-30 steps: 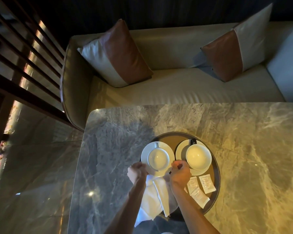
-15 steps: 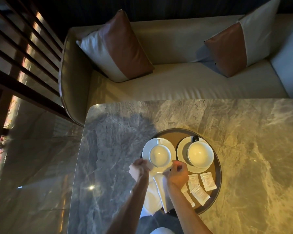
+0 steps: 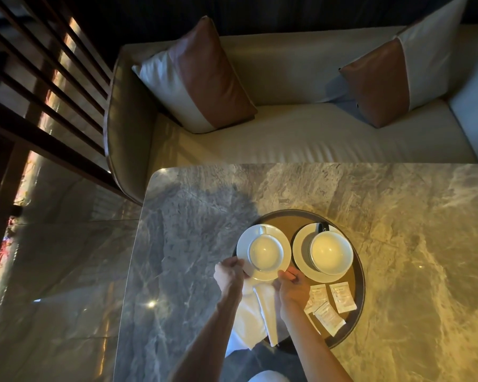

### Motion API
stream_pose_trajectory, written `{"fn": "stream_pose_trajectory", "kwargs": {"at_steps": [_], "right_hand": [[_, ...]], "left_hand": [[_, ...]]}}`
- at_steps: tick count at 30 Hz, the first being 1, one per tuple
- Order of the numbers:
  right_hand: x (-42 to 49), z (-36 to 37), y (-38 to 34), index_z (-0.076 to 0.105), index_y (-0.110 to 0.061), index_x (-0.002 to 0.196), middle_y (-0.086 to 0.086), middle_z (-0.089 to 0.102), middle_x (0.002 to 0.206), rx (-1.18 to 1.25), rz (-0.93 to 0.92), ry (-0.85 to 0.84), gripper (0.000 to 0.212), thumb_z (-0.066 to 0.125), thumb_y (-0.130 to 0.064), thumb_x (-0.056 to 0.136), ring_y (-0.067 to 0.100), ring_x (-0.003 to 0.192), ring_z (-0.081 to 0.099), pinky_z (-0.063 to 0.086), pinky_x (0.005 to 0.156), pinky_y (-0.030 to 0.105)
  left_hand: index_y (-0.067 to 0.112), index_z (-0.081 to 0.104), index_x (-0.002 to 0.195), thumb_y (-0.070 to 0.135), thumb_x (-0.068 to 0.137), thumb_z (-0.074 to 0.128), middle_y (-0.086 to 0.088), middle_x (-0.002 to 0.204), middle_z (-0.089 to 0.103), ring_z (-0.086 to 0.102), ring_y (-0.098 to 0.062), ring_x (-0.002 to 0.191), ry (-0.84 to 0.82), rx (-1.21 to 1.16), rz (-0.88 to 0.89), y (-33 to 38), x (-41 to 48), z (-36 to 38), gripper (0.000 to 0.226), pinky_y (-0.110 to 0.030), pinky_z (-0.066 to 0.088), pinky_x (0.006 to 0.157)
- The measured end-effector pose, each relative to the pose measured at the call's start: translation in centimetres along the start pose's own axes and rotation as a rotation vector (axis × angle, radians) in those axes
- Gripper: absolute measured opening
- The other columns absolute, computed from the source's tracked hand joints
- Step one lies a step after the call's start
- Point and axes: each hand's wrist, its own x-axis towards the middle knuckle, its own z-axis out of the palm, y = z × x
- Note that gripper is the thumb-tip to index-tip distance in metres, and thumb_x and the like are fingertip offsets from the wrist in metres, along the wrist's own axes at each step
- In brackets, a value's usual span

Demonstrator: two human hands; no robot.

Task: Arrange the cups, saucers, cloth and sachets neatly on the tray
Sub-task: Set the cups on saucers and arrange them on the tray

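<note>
A round dark tray (image 3: 361, 274) lies on the marble table. On its far half stand two white cups on white saucers: the left cup (image 3: 265, 252) on the left saucer (image 3: 243, 244), the right cup (image 3: 331, 252) on the right saucer (image 3: 301, 250). A folded white cloth (image 3: 253, 315) lies on the tray's near left and hangs over its rim. Several white sachets (image 3: 342, 297) lie on the near right. My left hand (image 3: 229, 274) pinches the left saucer's near-left rim. My right hand (image 3: 293, 286) pinches its near-right rim, partly over the sachets.
The grey marble table (image 3: 398, 216) has a rounded far-left corner and a left edge beside the glossy floor. Behind it stands a cream sofa (image 3: 301, 139) with two brown-and-white cushions (image 3: 202, 78). Dark wooden slats (image 3: 44, 78) rise at the far left.
Both hands have left the cloth's far edge, spread slightly apart and moved up to the left saucer's near rim. The camera view has shifted a little.
</note>
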Motion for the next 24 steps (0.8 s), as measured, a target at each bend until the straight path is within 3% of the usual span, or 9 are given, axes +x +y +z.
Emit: {"fn": "stream_pose_trajectory", "kwargs": {"at_steps": [3,5,7,11,15,24], "right_hand": [[-0.14,0.07,0.09,0.066,-0.027,0.075,-0.008,0.067,0.076,0.014,0.003,0.006,0.023,0.067,-0.007,0.086,0.013,0.077,0.062,0.044,0.062,0.022],[-0.09,0.04,0.16,0.067,-0.026,0.076,-0.008,0.067,0.077,0.016,0.015,0.007,0.022,0.067,-0.007,0.086,0.014,0.078,0.062,0.048,0.067,0.026],[0.14,-0.1,0.25,0.068,-0.024,0.078,-0.005,0.068,0.08,0.027,0.034,-0.005,0.02,0.068,-0.005,0.085,0.018,0.08,0.063,0.05,0.075,0.031],[0.22,-0.2,0.34,0.07,-0.022,0.078,-0.001,0.068,0.079,0.102,0.072,-0.011,0.024,0.066,0.001,0.084,0.017,0.075,0.064,0.05,0.062,0.025],[0.3,-0.09,0.55,0.07,-0.026,0.078,-0.002,0.069,0.082,0.166,0.1,-0.008,0.03,0.066,0.003,0.083,0.017,0.077,0.064,0.054,0.069,0.029],[0.62,-0.25,0.47,0.071,-0.026,0.08,0.0,0.069,0.089,0.27,0.152,-0.027,0.034,0.065,0.007,0.084,0.019,0.082,0.064,0.054,0.067,0.027]], "left_hand": [[0.007,0.069,0.063,-0.006,0.075,0.059,-0.004,0.056,0.061,0.061,-0.026,0.057,-0.016,0.065,0.035,0.0,0.09,-0.12,0.02,-0.052,0.062,0.066],[0.007,0.065,0.059,-0.008,0.075,0.057,-0.002,0.052,0.055,0.055,-0.023,0.053,-0.018,0.087,0.043,0.03,0.09,-0.13,0.023,-0.052,0.062,0.064],[0.004,0.067,0.061,-0.009,0.074,0.055,-0.003,0.054,0.054,0.053,-0.022,0.054,-0.021,0.102,0.046,0.17,0.07,-0.13,0.021,-0.051,0.062,0.062],[-0.003,0.063,0.058,-0.009,0.072,0.053,-0.007,0.057,0.05,0.047,-0.023,0.058,-0.035,0.126,0.068,0.16,0.21,-0.28,0.018,-0.051,0.062,0.062],[-0.01,0.058,0.063,-0.008,0.073,0.053,-0.008,0.061,0.047,0.042,-0.02,0.059,-0.052,0.149,0.097,0.05,0.11,-0.19,0.011,-0.055,0.06,0.064],[-0.008,0.062,0.066,-0.005,0.07,0.049,-0.011,0.059,0.053,0.044,-0.023,0.055,-0.056,0.217,0.131,0.31,-0.21,-0.02,0.014,-0.051,0.059,0.061]]}}
